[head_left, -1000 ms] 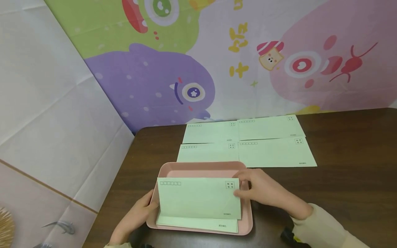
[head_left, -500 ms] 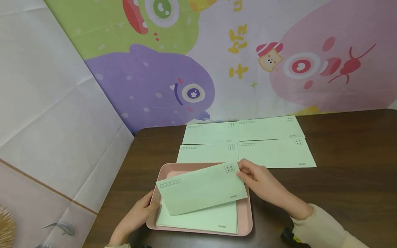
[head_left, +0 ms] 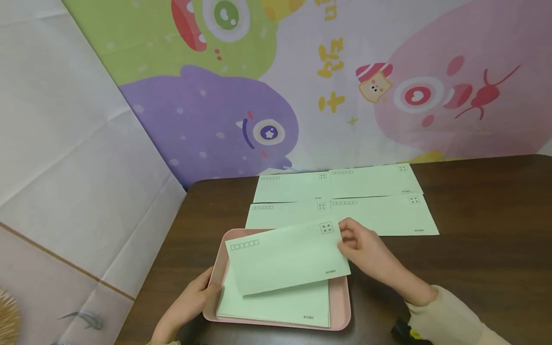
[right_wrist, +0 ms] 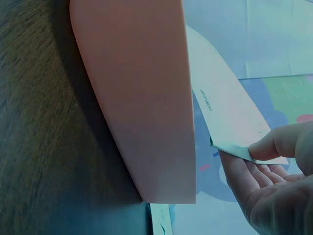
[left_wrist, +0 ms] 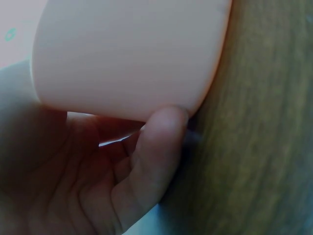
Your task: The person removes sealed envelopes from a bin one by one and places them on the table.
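Observation:
A pale green envelope (head_left: 286, 256) slants over the pink tray (head_left: 345, 306), its right edge higher than its left. My right hand (head_left: 364, 247) pinches that right edge between thumb and fingers; the right wrist view shows the thumb on top of the envelope (right_wrist: 230, 112) and the fingers beneath. Under it, more envelopes (head_left: 276, 306) lie stacked in the tray, partly covered. At the tray's left side my left hand (head_left: 191, 297) grips the wall. In the left wrist view its thumb (left_wrist: 164, 132) presses against the tray's outer side (left_wrist: 132, 58).
Several matching envelopes (head_left: 384, 215) lie in two rows behind the tray, face up. They stand on a dark wooden table (head_left: 483, 249), whose back edge meets a cartoon-printed cloth (head_left: 267, 105). A white wall sheet (head_left: 90, 129) rises on the left.
My right hand has lifted the top envelope's right end off the stack, tilting it, then carried it a little right and away from me. My left hand stays on the tray.

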### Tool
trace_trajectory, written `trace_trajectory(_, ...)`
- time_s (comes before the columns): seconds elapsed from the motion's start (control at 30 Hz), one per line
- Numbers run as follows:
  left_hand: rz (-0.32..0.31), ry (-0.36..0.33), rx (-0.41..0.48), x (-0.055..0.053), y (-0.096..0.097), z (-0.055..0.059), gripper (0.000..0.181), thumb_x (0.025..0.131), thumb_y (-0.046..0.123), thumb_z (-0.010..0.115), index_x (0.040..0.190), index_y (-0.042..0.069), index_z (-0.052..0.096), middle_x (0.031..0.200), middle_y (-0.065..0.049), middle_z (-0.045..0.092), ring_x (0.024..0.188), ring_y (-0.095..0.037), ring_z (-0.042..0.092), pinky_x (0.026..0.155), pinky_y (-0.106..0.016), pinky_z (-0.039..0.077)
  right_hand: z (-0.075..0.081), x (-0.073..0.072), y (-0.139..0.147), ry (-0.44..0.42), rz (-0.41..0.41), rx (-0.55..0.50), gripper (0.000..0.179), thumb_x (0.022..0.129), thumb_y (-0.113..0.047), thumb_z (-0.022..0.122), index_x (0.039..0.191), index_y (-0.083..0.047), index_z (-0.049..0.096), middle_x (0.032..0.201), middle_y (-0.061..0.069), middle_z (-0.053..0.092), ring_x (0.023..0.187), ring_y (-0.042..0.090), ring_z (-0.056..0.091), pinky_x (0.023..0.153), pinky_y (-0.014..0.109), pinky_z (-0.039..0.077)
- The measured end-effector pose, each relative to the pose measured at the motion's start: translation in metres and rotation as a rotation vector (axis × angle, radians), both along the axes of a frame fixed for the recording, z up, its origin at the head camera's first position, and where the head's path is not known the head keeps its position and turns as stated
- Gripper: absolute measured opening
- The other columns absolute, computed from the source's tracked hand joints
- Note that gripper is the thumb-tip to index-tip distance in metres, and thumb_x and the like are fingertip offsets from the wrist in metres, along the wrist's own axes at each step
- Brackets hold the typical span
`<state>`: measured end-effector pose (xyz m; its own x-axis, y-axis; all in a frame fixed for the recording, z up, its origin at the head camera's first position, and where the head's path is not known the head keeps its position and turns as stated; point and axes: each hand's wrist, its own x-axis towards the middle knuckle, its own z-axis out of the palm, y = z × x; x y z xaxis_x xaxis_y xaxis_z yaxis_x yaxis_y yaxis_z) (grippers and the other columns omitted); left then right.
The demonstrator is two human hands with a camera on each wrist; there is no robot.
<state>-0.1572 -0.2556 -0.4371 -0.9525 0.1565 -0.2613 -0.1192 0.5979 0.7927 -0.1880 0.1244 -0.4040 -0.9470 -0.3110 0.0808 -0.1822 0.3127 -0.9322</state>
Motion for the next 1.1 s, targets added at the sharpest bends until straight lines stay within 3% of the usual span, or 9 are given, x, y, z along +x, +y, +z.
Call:
trace_trajectory(0.23, -0.009, -0.02, 0.028, 0.0011, -0.002, -0.0007, 0.043, 0.094, 0.022, 0.047, 0.132, 0.002, 0.04, 0.114, -0.014, 0.056, 0.091, -0.019, 0.055, 0.077, -0.032, 0.044, -0.0004, -0.0002, 0.0023, -0.006, -0.008, -0.065, 0.02, 0.085, 0.003, 0.052, 0.104, 0.003, 0.047, 0.099, 0.017, 0.064, 0.077, 0.014, 0.062, 0.064, 0.025, 0.049)
trace_trajectory(0.47, -0.002, -0.024, 0.031, 0.0013, -0.0012, -0.0005, 0.044, 0.094, 0.022, 0.047, 0.133, 0.002, 0.039, 0.117, -0.016, 0.054, 0.093, -0.019, 0.055, 0.078, -0.033, 0.044, -0.0008, 0.001, 0.0035, 0.002, -0.012, -0.117, 0.02, 0.087, 0.004, 0.049, 0.107, 0.006, 0.044, 0.1, 0.021, 0.061, 0.081, 0.015, 0.063, 0.066, 0.026, 0.05)
trace_trajectory(1.1, -0.009, -0.01, 0.022, 0.0005, -0.0001, -0.0004, 0.04, 0.094, 0.02, 0.047, 0.131, 0.004, 0.042, 0.119, -0.015, 0.054, 0.095, -0.019, 0.054, 0.081, -0.033, 0.043, 0.0019, 0.0026, 0.0045, 0.005, -0.035, -0.109, 0.02, 0.092, 0.001, 0.045, 0.111, 0.006, 0.043, 0.106, 0.024, 0.059, 0.087, 0.026, 0.063, 0.063, 0.027, 0.051)
